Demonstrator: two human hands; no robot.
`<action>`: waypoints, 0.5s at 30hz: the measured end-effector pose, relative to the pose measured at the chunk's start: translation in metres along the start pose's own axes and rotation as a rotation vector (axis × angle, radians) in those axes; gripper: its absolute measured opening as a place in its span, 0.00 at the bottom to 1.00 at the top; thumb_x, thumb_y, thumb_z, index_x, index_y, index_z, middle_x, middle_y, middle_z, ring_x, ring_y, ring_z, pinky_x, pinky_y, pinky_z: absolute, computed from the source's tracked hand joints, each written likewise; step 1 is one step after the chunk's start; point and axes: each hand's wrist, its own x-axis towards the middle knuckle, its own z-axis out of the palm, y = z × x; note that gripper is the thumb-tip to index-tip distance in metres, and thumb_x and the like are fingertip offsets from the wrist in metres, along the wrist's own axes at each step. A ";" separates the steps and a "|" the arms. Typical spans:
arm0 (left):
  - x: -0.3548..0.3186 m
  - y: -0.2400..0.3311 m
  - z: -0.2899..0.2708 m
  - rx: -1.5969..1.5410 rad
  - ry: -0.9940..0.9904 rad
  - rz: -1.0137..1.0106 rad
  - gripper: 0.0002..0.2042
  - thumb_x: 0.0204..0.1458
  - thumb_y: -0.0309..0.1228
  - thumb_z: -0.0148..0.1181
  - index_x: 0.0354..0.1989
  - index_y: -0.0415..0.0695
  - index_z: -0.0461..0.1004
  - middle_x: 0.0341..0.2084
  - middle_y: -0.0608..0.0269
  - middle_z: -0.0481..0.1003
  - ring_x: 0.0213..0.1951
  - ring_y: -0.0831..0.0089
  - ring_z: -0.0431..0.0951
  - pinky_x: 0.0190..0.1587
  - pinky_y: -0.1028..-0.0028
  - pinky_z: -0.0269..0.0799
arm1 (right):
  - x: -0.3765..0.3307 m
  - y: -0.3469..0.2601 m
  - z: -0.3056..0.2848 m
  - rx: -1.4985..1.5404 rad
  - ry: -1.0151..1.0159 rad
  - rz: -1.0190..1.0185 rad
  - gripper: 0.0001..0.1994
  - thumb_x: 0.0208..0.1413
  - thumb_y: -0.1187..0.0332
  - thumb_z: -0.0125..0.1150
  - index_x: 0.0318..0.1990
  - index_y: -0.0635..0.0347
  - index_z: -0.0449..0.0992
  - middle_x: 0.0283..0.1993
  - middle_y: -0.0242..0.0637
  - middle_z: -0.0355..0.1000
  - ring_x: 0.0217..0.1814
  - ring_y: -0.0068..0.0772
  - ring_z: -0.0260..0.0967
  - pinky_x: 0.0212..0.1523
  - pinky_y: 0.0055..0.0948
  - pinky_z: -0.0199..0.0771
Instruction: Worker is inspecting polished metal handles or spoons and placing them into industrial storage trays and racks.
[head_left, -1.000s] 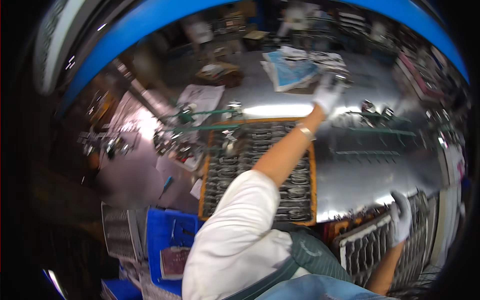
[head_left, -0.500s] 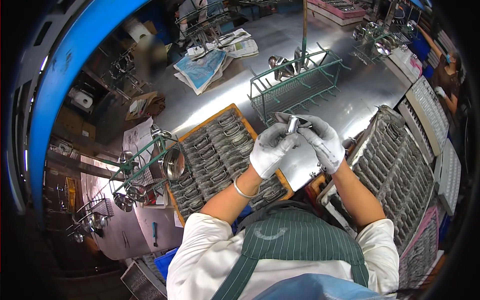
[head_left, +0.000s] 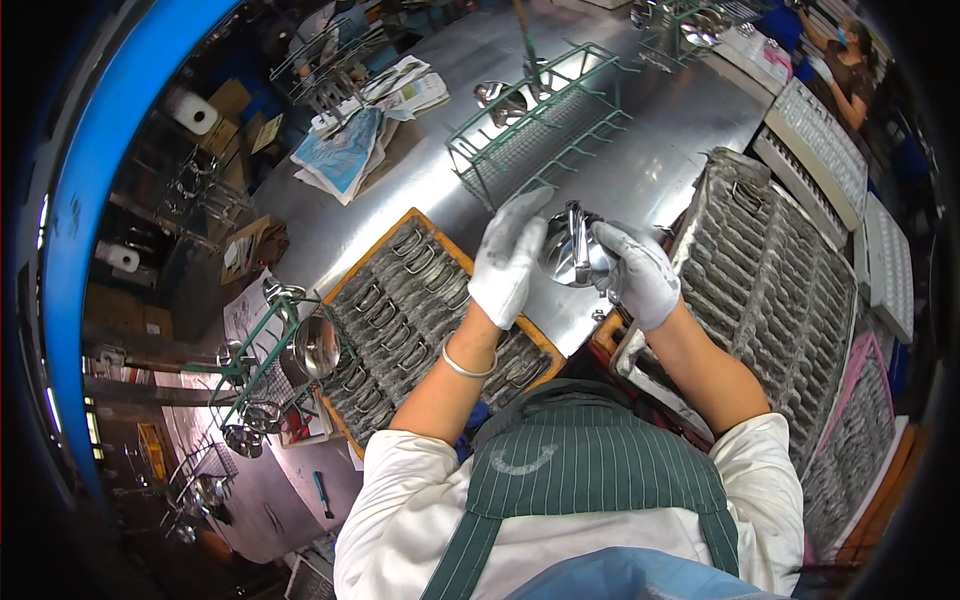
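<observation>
Both my hands wear white gloves smudged with grey. Between them is a shiny round metal piece, like a small lid with a raised bar handle (head_left: 574, 250), over the steel table (head_left: 400, 215). My right hand (head_left: 640, 275) grips its right edge with bent fingers and thumb. My left hand (head_left: 508, 258) lies along its left side, fingers stretched out; whether it touches the rim I cannot tell. Beneath my left forearm lies an orange-framed tray (head_left: 462, 258) with curved metal handles set in rows on grey padding.
A green wire rack (head_left: 540, 125) holding shiny metal pieces stands ahead. Another green rack (head_left: 262, 350) with round metal pieces is at left. To the right lies a large grey ribbed tray (head_left: 770, 300). Newspapers (head_left: 345, 150) lie far left. Another person (head_left: 850, 75) is far right.
The metal piece has turned so its round face and bar handle show. My left fingers have straightened from their grip. The view has shifted, moving the surroundings up and left.
</observation>
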 end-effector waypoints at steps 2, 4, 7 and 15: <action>0.000 -0.001 0.007 -0.013 -0.336 -0.060 0.27 0.50 0.38 0.56 0.57 0.38 0.61 0.37 0.63 0.72 0.35 0.78 0.71 0.41 0.80 0.66 | -0.001 0.008 -0.012 0.121 -0.064 0.081 0.16 0.57 0.65 0.48 0.48 0.69 0.68 0.35 0.36 0.71 0.29 0.21 0.69 0.26 0.18 0.70; -0.002 -0.004 0.014 0.079 -0.455 -0.134 0.35 0.43 0.38 0.62 0.60 0.39 0.56 0.46 0.59 0.68 0.45 0.71 0.69 0.49 0.74 0.64 | -0.005 0.017 -0.022 -0.205 -0.093 -0.308 0.15 0.57 0.66 0.48 0.47 0.68 0.69 0.35 0.35 0.71 0.30 0.21 0.69 0.26 0.18 0.71; -0.002 -0.005 0.033 0.447 -0.427 0.262 0.30 0.39 0.34 0.65 0.53 0.39 0.62 0.46 0.55 0.64 0.45 0.67 0.67 0.48 0.69 0.65 | -0.006 0.031 -0.036 -0.473 -0.103 -0.674 0.14 0.57 0.66 0.49 0.46 0.66 0.71 0.34 0.35 0.71 0.31 0.22 0.69 0.27 0.19 0.72; -0.006 -0.032 0.054 0.332 -0.424 0.355 0.06 0.52 0.25 0.44 0.36 0.37 0.66 0.37 0.52 0.64 0.33 0.64 0.68 0.38 0.70 0.67 | -0.023 0.016 -0.038 -0.249 0.079 -0.112 0.13 0.57 0.63 0.51 0.40 0.65 0.74 0.32 0.33 0.72 0.32 0.19 0.66 0.33 0.19 0.66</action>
